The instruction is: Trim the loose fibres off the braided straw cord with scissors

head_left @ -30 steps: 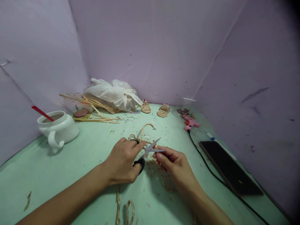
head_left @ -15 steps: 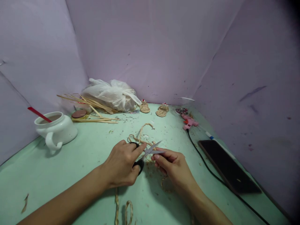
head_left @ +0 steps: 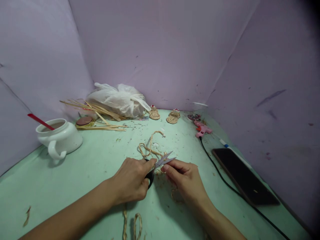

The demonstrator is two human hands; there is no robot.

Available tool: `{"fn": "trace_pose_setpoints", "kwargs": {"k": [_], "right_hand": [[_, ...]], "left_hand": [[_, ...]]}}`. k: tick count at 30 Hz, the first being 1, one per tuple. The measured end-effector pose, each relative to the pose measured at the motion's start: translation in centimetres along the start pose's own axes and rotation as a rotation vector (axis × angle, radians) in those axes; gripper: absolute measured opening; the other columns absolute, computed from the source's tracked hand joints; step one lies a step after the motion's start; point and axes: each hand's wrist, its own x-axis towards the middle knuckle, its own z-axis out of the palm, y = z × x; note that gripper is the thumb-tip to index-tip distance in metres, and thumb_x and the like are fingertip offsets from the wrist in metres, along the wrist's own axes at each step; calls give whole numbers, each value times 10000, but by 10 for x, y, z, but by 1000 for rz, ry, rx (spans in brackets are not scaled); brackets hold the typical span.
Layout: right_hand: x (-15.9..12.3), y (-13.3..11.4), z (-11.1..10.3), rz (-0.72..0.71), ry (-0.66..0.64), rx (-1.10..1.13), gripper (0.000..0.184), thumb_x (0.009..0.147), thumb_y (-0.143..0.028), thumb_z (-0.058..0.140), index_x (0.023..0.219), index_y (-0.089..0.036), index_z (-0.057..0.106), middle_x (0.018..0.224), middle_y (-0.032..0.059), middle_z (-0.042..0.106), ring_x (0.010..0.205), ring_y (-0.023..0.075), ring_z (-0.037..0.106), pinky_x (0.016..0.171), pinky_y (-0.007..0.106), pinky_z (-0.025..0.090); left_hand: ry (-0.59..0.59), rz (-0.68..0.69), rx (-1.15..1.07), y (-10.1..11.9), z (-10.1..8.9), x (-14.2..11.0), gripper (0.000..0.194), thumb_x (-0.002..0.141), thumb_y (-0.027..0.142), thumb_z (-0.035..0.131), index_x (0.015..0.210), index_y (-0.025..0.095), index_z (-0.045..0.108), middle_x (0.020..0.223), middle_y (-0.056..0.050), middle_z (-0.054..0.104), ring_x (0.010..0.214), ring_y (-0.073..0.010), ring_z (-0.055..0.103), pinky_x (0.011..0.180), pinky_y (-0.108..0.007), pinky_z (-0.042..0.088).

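Observation:
My left hand (head_left: 132, 180) grips small black-handled scissors (head_left: 160, 163), fingers through the loops, blades pointing right and nearly closed. My right hand (head_left: 183, 180) is pinched just under the blade tips, holding a bit of braided straw cord that I can barely make out. A loose braided straw cord (head_left: 150, 148) curls on the green table (head_left: 100, 160) just beyond the blades. More cord (head_left: 136, 225) loops near the front edge between my forearms.
A white pot with a red stick (head_left: 58, 136) stands at left. Straw strips (head_left: 97, 116) and a plastic bag (head_left: 117, 100) lie at the back, with two tiny straw sandals (head_left: 165, 116). A pink glue gun (head_left: 202, 130), its black cable and a dark phone (head_left: 245, 176) lie at right.
Both hands have drawn slightly toward me. The scissor blades have closed from open to nearly shut beside my right fingertips.

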Motion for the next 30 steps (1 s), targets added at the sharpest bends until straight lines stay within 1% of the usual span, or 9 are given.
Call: {"fn": "trace_pose_setpoints", "kwargs": {"k": [6,8,11,14,18,22,25,28,30], "right_hand": [[2,0,0,77,5,153,134,638,-262,646,669,-140,692,447,-34,506,403,68,358,399,211,243],[4,-1,1,127,-2,263,155,594,-273,690,675,-141,684,515,-11,573,423,75,423,413,209,290],[6,0,0,195,21,369,267,519,-290,748,725,-136,677,604,25,635,481,96,508,476,222,375],[7,3,0,185,33,394,375,528,-316,744,841,-128,662,598,22,631,479,98,516,488,229,396],[7,5,1,140,32,400,421,591,-309,688,959,-117,612,566,-2,593,455,99,499,458,232,394],[9,3,1,244,18,334,440,620,-229,624,1036,-98,563,517,-35,535,413,93,456,421,235,406],[9,2,2,277,33,341,400,629,-182,595,1022,-113,567,481,-67,468,392,82,409,413,236,426],[9,1,2,234,0,412,308,654,-183,591,954,-116,590,502,-50,488,423,86,435,450,237,450],[9,0,0,272,-45,480,248,657,-157,587,901,-118,605,518,-42,492,428,77,437,459,227,464]], "left_hand": [[5,-12,-202,3,-5,1,382,632,70,412,932,231,584,644,15,613,599,-145,554,579,-223,400],[13,-32,-257,2,-7,2,323,651,86,414,876,226,598,625,29,590,569,-122,523,558,-202,382],[83,-96,-295,-2,-9,4,277,689,139,432,907,215,586,651,35,578,568,-105,493,542,-189,367],[173,-131,-238,-8,-8,4,306,685,165,451,965,218,563,732,27,603,637,-117,522,605,-200,391],[209,-148,-145,-12,-4,3,417,672,172,455,1075,247,528,892,13,644,783,-155,579,707,-231,416],[199,-136,-49,-12,1,3,488,663,170,458,1142,260,492,977,-4,649,853,-190,596,735,-276,429],[198,-156,-22,-11,3,4,454,675,172,450,1117,254,504,956,-7,655,850,-197,601,727,-289,433],[188,-159,-57,-10,3,4,425,685,144,423,1078,276,512,896,21,653,818,-173,600,682,-262,430],[179,-158,-27,-10,4,4,425,684,152,425,1084,270,507,889,11,646,808,-183,595,679,-278,427]]}}
